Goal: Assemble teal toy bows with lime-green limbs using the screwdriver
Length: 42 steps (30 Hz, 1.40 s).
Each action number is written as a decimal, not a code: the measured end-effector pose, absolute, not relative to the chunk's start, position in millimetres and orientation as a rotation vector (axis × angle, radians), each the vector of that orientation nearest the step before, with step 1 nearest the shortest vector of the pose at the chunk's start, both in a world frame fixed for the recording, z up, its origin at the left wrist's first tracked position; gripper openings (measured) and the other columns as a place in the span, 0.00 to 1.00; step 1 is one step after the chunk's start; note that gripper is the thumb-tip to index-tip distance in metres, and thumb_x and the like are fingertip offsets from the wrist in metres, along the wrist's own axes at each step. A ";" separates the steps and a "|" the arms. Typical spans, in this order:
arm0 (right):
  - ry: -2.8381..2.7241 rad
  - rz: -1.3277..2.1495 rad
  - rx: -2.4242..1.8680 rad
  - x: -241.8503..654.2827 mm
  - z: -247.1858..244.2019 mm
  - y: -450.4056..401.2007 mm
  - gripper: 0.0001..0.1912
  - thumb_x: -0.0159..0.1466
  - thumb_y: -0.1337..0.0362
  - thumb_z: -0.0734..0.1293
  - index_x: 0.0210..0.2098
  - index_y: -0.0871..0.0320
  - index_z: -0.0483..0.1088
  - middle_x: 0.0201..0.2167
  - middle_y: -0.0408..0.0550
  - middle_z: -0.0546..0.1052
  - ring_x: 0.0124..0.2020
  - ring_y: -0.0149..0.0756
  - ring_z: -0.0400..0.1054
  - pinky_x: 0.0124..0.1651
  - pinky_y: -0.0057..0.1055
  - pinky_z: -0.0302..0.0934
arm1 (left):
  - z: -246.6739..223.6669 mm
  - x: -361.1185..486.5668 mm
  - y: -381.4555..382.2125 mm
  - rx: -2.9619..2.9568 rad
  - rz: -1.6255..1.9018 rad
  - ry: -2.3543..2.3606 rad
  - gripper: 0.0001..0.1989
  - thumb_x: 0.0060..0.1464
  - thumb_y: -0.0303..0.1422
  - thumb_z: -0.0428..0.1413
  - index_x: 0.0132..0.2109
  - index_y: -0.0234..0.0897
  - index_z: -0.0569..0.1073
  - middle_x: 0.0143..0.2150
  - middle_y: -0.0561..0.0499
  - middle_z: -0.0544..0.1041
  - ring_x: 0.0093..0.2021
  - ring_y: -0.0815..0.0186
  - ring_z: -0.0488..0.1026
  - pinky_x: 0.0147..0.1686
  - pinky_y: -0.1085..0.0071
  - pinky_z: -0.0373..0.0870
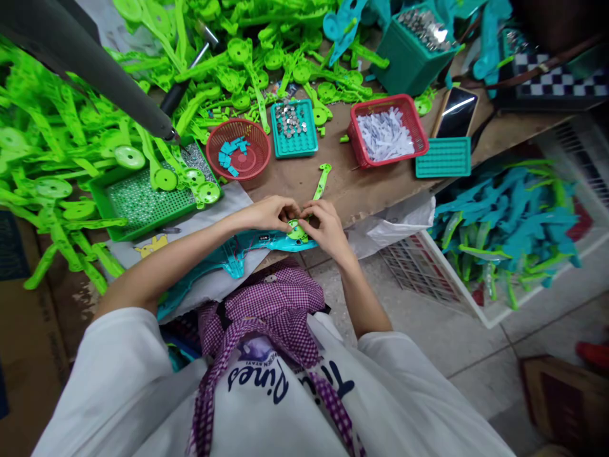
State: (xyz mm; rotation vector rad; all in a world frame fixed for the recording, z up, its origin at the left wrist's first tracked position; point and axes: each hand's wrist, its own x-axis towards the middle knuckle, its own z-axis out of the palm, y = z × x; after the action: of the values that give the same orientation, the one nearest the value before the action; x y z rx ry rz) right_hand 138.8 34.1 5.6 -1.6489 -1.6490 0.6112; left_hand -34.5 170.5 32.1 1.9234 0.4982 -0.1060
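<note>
Lime-green plastic, flat round disc (297, 231), in both hands. Landmark: round red plastic basket (260, 147); disc lies nearer the wearer and right of it. Left hand (275, 212): fingers curled, tips gripping disc's left side, likely steadying it. Right hand (327, 226): thumb and bent fingers closed on the opposite side, probably to stop it turning; exact contact partly hidden. Glossy turquoise plastic shell (257, 243) sits under the disc, seemingly as backing. Slim lime-green plastic arm (322, 184) sticks out past right fingers; joined to disc or not, can't tell. Inside basket: small blue pieces (231, 149), presumably corralled against scattering. Just right of basket: square teal plastic tray (297, 146), shiny metal discs (290, 119). Farther right: rectangular red plastic basket (387, 159), white strips (385, 135). Left: green perforated plastic tray (143, 226), tiny silvery bits (126, 198). Containers apparently kept within reach, sorted by kind.
</note>
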 end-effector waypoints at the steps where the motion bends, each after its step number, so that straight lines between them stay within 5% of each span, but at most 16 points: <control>1: -1.649 0.635 -1.626 141.0 6.2 33.1 0.06 0.67 0.58 0.67 0.39 0.52 0.74 0.48 0.50 0.78 0.53 0.44 0.70 0.58 0.48 0.63 | 30.5 -32.9 170.7 1.918 -0.113 0.503 0.20 0.46 0.29 0.63 0.49 0.32 0.75 0.38 0.50 0.79 0.37 0.68 0.74 0.39 0.72 0.68; 6: -1.662 0.766 -1.527 155.0 8.5 28.9 0.09 0.70 0.59 0.63 0.44 0.51 0.75 0.53 0.50 0.78 0.55 0.42 0.71 0.60 0.47 0.63 | 21.2 -26.2 173.5 1.897 -0.170 0.497 0.21 0.43 0.28 0.63 0.47 0.33 0.73 0.38 0.52 0.78 0.35 0.70 0.72 0.37 0.74 0.66; 26: -1.719 0.710 -1.613 149.8 13.4 41.4 0.04 0.65 0.62 0.67 0.33 0.52 0.73 0.44 0.47 0.78 0.49 0.44 0.69 0.56 0.46 0.62 | 25.5 -28.6 179.8 1.923 -0.283 0.404 0.19 0.46 0.30 0.63 0.47 0.33 0.74 0.36 0.52 0.77 0.36 0.68 0.72 0.39 0.73 0.66; 42: -1.730 0.703 -1.621 149.1 12.8 39.2 0.05 0.67 0.63 0.64 0.36 0.53 0.72 0.46 0.49 0.77 0.51 0.43 0.68 0.56 0.44 0.61 | 32.2 -42.9 176.1 2.054 -0.211 0.297 0.27 0.48 0.32 0.64 0.56 0.35 0.71 0.47 0.47 0.77 0.41 0.66 0.74 0.42 0.71 0.67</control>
State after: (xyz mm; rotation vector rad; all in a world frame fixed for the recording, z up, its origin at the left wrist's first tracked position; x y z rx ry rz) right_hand 149.1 39.2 12.8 -1.6211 -1.7299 0.7026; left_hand -42.9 176.1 32.2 2.0541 0.2970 -0.2109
